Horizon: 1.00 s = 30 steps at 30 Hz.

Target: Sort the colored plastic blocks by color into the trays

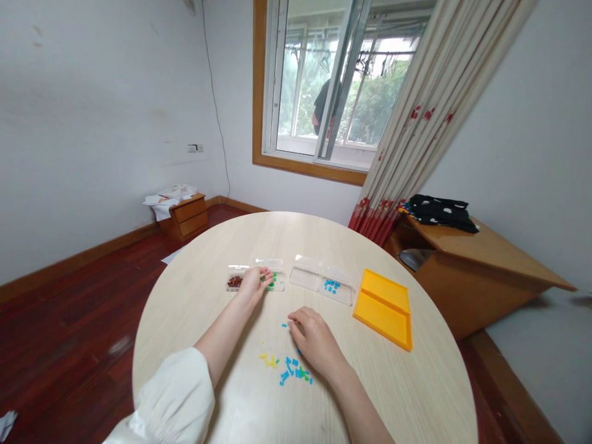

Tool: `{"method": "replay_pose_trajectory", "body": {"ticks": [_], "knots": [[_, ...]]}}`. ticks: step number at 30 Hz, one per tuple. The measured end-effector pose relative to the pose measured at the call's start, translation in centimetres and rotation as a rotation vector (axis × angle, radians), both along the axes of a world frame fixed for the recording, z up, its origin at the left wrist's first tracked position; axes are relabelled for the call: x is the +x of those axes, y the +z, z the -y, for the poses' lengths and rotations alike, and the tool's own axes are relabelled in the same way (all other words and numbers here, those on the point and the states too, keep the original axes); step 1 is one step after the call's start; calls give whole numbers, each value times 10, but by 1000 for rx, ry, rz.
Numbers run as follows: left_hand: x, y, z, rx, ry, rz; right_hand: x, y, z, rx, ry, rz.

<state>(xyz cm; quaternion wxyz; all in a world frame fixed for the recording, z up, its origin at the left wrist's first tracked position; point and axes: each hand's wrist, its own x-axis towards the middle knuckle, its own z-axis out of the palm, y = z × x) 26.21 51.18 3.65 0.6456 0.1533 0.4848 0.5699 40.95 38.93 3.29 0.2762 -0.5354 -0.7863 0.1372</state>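
Note:
My left hand [258,282] is over a clear plastic box with small green pieces [272,280] in it. Its fingers are bent together; whatever they may hold is too small to make out. My right hand [314,338] hovers low over the table, fingers curved and thumb apart, with nothing visible between them. Just left of its fingertips lies a single small blue piece [283,325]. Nearer to me is a loose scatter of blue pieces [290,369], some green ones [304,372] among them, and a few yellow pieces [268,361] to the left.
Left of the green box stands a clear box of dark red-brown pieces [235,282]. An opened clear box [305,274] with blue pieces [332,286] is right of centre. A yellow two-part tray [383,308] lies at the right of the round table [185,327]. Behind are a window and curtain [416,117].

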Motion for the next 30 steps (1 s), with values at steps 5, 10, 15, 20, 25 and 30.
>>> {"method": "replay_pose_trajectory", "body": {"ticks": [5, 10, 15, 20, 25, 30], "knots": [[2, 0, 1, -6, 122, 79, -1, 0, 0, -7, 2, -5], [1, 2, 1, 3, 192, 112, -2, 0, 1, -17, 16, 18], [1, 4, 2, 19, 190, 98, -2, 1, 1, -28, 20, 19], [-1, 3, 3, 46, 158, 60, -2, 0, 2, -34, 27, 23], [0, 5, 3, 49, 177, 79, -3, 0, 2, -49, 27, 31], [2, 7, 3, 50, 167, 9, -3, 2, 2, -55, 25, 36]]}}
